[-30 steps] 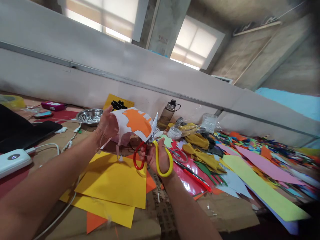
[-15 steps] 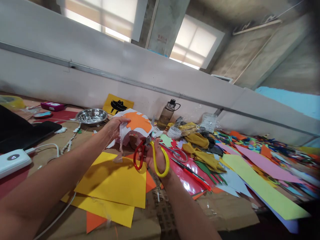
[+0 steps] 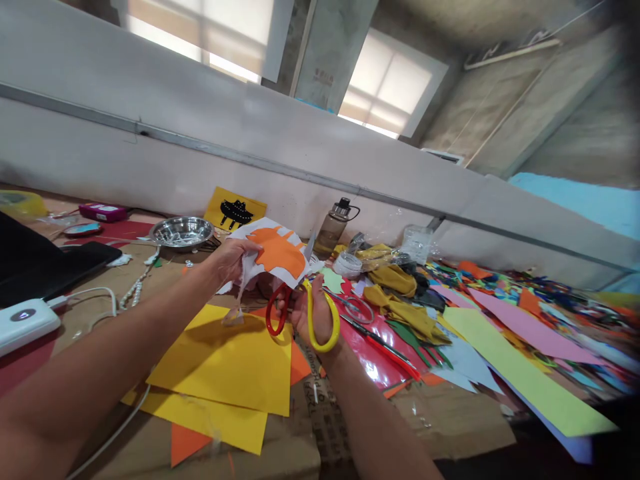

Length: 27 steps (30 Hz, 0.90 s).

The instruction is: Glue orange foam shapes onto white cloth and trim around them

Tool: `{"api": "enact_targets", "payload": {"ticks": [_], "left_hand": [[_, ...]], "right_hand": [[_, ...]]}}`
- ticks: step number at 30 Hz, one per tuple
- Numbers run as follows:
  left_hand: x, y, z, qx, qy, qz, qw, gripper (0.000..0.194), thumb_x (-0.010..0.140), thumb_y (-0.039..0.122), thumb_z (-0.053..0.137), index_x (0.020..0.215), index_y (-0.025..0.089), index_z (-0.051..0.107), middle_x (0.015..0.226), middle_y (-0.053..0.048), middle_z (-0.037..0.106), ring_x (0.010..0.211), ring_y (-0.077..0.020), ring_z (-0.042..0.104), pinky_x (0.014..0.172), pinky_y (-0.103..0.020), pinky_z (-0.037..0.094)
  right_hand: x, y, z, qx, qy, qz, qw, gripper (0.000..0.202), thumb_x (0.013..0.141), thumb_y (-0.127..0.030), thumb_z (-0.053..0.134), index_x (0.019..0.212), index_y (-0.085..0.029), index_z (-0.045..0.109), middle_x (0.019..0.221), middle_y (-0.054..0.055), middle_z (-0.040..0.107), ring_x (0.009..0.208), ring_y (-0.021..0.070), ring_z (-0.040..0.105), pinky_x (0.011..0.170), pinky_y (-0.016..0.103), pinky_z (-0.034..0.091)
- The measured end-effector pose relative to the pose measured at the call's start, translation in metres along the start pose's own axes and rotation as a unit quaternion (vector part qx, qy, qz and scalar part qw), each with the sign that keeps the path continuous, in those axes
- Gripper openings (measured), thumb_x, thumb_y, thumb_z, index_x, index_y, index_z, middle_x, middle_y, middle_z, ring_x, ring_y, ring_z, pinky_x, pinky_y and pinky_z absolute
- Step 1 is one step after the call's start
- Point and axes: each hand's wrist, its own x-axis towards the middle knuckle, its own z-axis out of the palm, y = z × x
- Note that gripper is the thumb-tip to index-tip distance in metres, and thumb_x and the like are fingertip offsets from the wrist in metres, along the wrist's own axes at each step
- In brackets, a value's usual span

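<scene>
The left hand (image 3: 234, 260) pinches crinkly white backing (image 3: 240, 233), a flat orange cutout (image 3: 280, 255) with scalloped edges lying on it, a torn strip dangling below. And the right hand (image 3: 316, 317) grips the scissors (image 3: 335, 333), hard glossy loops spread apart, blade right beside the backing! Underneath, smooth yellow sheets (image 3: 225, 360) overlap towards the desk's (image 3: 465, 427) near edge. Shiny round bowl (image 3: 181, 241) and bottle (image 3: 330, 230) line the far edge; crumpled mustard cloth (image 3: 400, 310) crowds the right.
</scene>
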Motion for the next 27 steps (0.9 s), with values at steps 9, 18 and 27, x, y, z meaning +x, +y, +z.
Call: {"api": "enact_targets", "payload": {"ticks": [9, 18, 27], "left_hand": [[-0.002, 0.000, 0.001, 0.026, 0.005, 0.000, 1.000, 0.028, 0.063, -0.010, 0.048, 0.080, 0.008, 0.062, 0.056, -0.005, 0.065, 0.043, -0.0162, 0.062, 0.046, -0.024, 0.055], [0.012, 0.017, -0.022, 0.036, 0.020, 0.013, 0.999, 0.022, 0.060, -0.009, 0.051, 0.065, 0.012, 0.058, 0.048, -0.002, 0.059, 0.038, -0.0139, 0.059, 0.039, -0.020, 0.050], [0.013, 0.043, -0.040, 0.011, -0.006, 0.018, 1.000, 0.044, 0.054, -0.004, 0.049, 0.094, 0.006, 0.067, 0.066, -0.009, 0.070, 0.054, -0.0240, 0.069, 0.053, -0.033, 0.060]], "right_hand": [[0.001, 0.001, -0.002, 0.000, 0.011, 0.016, 1.000, 0.056, 0.078, -0.076, 0.044, 0.084, -0.023, 0.060, 0.065, 0.002, 0.058, 0.058, 0.0169, 0.055, 0.054, 0.031, 0.047], [0.002, 0.000, -0.004, -0.025, 0.010, 0.053, 0.998, 0.059, 0.079, -0.077, 0.042, 0.078, -0.021, 0.057, 0.065, 0.003, 0.058, 0.059, 0.0174, 0.056, 0.052, 0.031, 0.047], [-0.002, -0.004, -0.003, -0.023, -0.008, 0.108, 0.994, 0.063, 0.084, -0.076, 0.034, 0.084, -0.020, 0.062, 0.063, 0.004, 0.061, 0.055, 0.0174, 0.057, 0.050, 0.030, 0.045]]}}
